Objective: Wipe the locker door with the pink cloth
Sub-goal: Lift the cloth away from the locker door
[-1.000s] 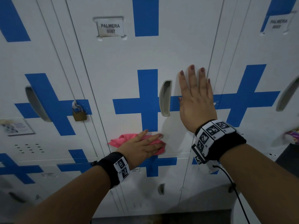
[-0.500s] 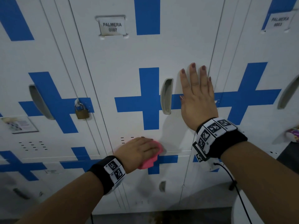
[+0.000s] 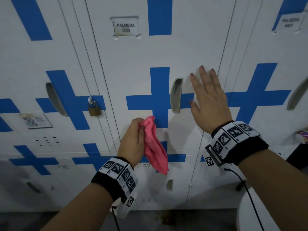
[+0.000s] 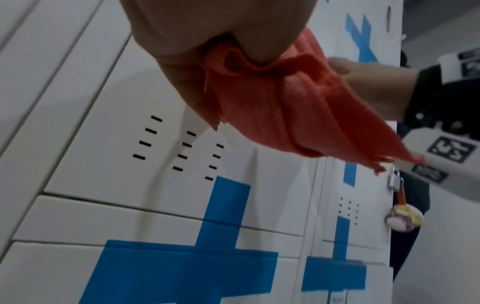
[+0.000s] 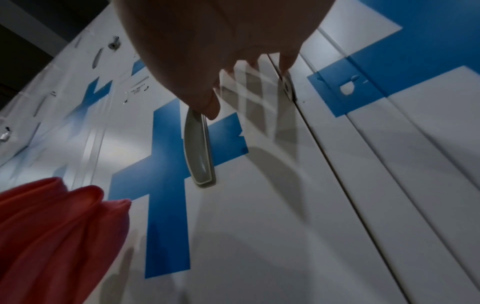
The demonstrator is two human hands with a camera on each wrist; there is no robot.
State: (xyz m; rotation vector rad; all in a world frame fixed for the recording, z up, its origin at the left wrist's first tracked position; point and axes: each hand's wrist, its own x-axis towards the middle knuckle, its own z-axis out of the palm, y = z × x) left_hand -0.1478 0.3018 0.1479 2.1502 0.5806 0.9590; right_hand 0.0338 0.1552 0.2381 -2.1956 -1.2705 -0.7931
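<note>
The white locker door [image 3: 136, 67] with a blue cross and a grey recessed handle [image 3: 175, 95] fills the middle of the head view. My left hand [image 3: 133, 140] grips the pink cloth [image 3: 155, 147] bunched in its fingers, a little off the door below the cross; the cloth hangs down loose. The left wrist view shows the cloth [image 4: 298, 111] pinched under the thumb. My right hand [image 3: 208, 97] is spread with straight fingers at the door's right edge, right of the handle; in the right wrist view its fingertips [image 5: 287, 61] are at the door seam.
A brass padlock [image 3: 94, 109] hangs on the locker to the left. Name plates [image 3: 125, 27] sit above the doors. Lower lockers run below. A colourful keyring charm [image 4: 403, 219] hangs from a lock to the right. A dark stain marks the floor [image 3: 166, 219].
My left hand has lifted the cloth off the lower door and turned upright, so the cloth now hangs bunched from its fingers. The right hand has stayed spread beside the handle.
</note>
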